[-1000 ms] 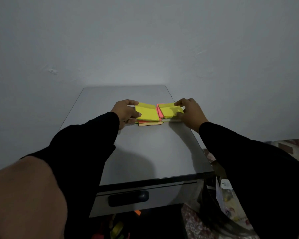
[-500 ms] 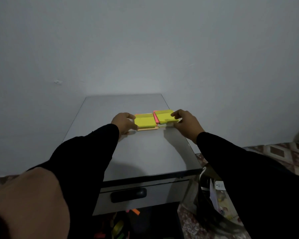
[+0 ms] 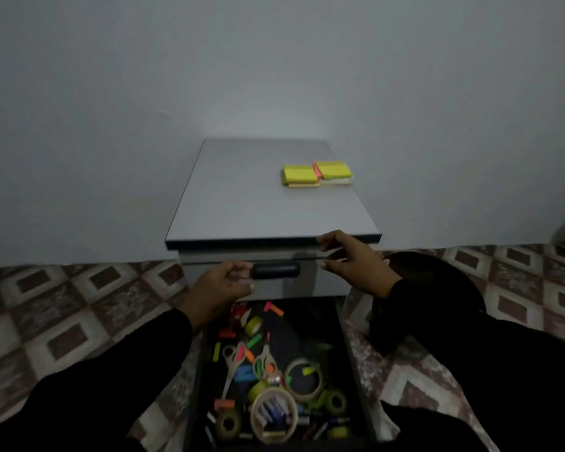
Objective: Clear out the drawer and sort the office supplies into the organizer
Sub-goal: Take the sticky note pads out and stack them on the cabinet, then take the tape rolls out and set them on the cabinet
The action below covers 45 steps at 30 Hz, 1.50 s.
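Two yellow sticky-note stacks (image 3: 317,173) lie side by side on the grey cabinet top (image 3: 258,207), near its right edge. Below, a dark drawer (image 3: 356,370) stands pulled out, full of tape rolls (image 3: 274,415), scissors (image 3: 231,363) and coloured paper flags. My left hand (image 3: 221,290) hangs in front of the upper drawer's black handle (image 3: 276,270), fingers loosely curled and holding nothing. My right hand (image 3: 356,262) hovers at the upper drawer's right front, thumb and fingers spread apart, empty. No organizer is in view.
The cabinet stands against a plain grey wall. Patterned brown and white floor tiles (image 3: 79,305) spread to both sides. A dark rounded object (image 3: 437,288) sits on the floor right of the cabinet, behind my right arm.
Both hands let go of the sticky-note stacks and drew back down to the cabinet front. My view pulled back and tilted down, so the open lower drawer now shows.
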Motion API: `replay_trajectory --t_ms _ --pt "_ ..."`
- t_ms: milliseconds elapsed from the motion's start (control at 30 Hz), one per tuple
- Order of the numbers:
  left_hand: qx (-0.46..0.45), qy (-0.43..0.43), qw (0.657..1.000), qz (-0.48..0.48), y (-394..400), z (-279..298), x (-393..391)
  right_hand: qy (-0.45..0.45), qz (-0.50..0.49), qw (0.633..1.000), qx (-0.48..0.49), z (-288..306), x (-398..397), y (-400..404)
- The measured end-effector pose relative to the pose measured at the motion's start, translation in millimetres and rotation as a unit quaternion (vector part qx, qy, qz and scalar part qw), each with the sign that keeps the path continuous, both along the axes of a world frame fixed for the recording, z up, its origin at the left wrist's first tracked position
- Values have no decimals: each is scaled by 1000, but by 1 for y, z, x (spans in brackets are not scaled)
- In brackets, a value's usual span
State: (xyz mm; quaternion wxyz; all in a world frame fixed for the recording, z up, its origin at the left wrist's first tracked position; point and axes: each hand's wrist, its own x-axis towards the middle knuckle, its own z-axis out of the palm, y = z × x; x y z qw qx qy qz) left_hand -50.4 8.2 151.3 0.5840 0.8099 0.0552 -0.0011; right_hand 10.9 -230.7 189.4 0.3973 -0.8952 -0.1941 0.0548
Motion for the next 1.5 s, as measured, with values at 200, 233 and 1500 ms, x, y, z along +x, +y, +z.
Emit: replay_trajectory --t_ms 200,233,1500 --pt "-35 53 998 30 6 -57 -58 87 20 996 -24 -64 -48 5" --pt "-31 58 997 28 5 -67 -64 102 21 994 -28 -75 -53 6" --pt "287 205 912 -210 -18 -226 -51 175 8 931 -319 -264 -48 2"
